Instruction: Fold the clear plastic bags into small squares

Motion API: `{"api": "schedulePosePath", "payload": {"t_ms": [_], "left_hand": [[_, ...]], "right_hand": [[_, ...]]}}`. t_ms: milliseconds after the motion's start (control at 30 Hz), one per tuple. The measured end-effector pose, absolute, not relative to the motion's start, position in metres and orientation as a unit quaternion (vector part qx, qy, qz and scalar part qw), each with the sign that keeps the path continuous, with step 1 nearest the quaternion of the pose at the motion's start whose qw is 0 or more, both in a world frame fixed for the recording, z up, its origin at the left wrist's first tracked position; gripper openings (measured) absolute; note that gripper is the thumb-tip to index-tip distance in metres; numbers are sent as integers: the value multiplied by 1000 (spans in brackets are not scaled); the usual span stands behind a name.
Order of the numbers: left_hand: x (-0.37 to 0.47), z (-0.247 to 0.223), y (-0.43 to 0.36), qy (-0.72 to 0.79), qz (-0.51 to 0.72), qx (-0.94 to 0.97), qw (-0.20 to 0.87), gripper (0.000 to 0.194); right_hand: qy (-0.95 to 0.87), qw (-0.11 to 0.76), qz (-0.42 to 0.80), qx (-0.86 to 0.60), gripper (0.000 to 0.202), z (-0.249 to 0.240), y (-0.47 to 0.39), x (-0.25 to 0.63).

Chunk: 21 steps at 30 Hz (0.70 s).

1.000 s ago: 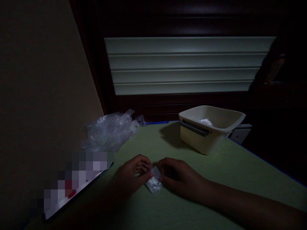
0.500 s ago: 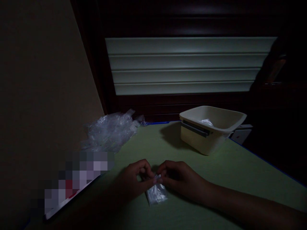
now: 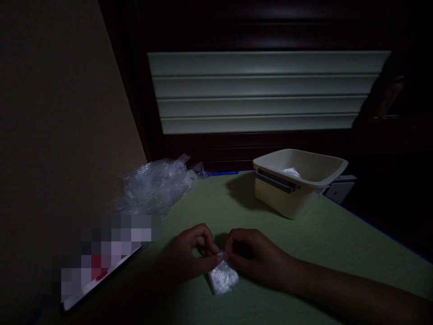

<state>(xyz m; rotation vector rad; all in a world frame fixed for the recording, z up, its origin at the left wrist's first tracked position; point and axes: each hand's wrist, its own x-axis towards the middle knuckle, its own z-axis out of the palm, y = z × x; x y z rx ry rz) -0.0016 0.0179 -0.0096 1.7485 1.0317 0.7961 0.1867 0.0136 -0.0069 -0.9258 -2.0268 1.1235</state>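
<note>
A small clear plastic packet (image 3: pixel 223 276) hangs from my fingertips just above the green tabletop (image 3: pixel 291 253). My left hand (image 3: pixel 194 253) pinches its top edge between thumb and fingers. From the other side, my right hand (image 3: pixel 252 255) pinches the same top edge, its thumb and forefinger close to the left thumb. What the packet holds, if anything, is too dim to make out.
A cream bin (image 3: pixel 287 198) with a grey handle stands at the back right, some clear plastic inside. Crumpled clear plastic (image 3: pixel 155 185) lies at the back left against the wall. A blurred-out item with a white edge (image 3: pixel 101 280) is at the left.
The packet's lower end has shifted slightly down and to the right, and its surface catches more light. Both hands keep nearly the same place, fingertips still together at its top.
</note>
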Motion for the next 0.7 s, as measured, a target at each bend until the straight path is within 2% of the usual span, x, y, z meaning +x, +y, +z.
{"api": "schedulePosePath", "payload": {"t_ms": [200, 300, 467, 567, 700], "left_hand": [[-2, -7, 19, 429, 314, 691, 490, 26], [0, -6, 21, 414, 336, 670, 516, 34], [-1, -9, 28, 393, 342, 645, 559, 31], [-5, -12, 32, 414, 325, 664, 532, 29], [-8, -13, 35, 443, 338, 643, 526, 33]], "right_hand": [[-762, 328, 430, -357, 8, -6, 12, 187], [-730, 383, 421, -377, 14, -3, 13, 188], [-676, 458, 425, -391, 24, -6, 15, 187], [-682, 445, 438, -380, 24, -8, 15, 185], [-713, 386, 434, -392, 22, -9, 15, 185]]}}
